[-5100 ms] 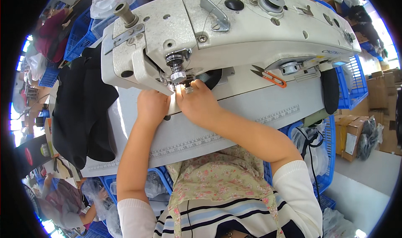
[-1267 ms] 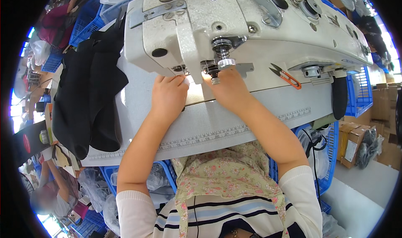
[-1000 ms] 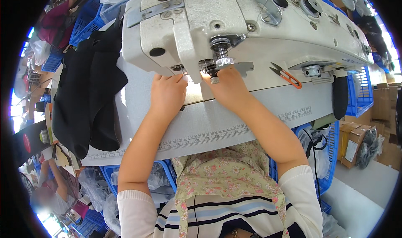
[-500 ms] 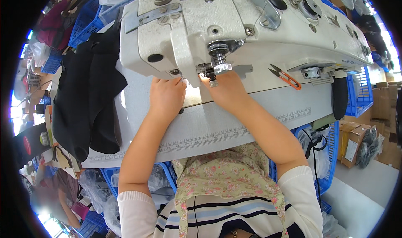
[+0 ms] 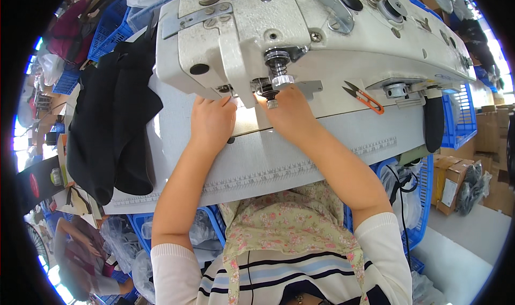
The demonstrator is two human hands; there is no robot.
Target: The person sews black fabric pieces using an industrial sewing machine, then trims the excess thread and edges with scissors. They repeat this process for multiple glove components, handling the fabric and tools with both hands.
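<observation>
"What was closest to us?"

"The pale green floral apron (image 5: 289,222), then the front edge of the pale grey table (image 5: 257,157), a printed ruler scale (image 5: 257,178) running beside that edge."

"And the hands?"

"Farther in. The left hand (image 5: 213,120) had its fingers curled, and the right hand (image 5: 289,112) slanted in from the other side. Both sets of fingertips went under the head of the white metal sewing machine (image 5: 343,58), so I couldn't tell how tightly either was closed, or on what."

"Where was the sewing spot?"

"Just ahead of the brightly lit patch of machine bed (image 5: 247,121), which ran front to back between the hands. Neither was clearly nearer. Any piece there was hidden."

"What crowded them?"

"A white upright bar (image 5: 232,64) came down between them, and a ridged silver knob (image 5: 283,81) hung over the right fingers. Orange-handled snips (image 5: 367,100) lay well right of that hand, blades pointing away from the front edge."

"Beyond that?"

"Black cloth (image 5: 112,117) draped over the table's left end; past the right end, a blue plastic basket (image 5: 460,120) and brown cardboard boxes (image 5: 448,179)."
</observation>
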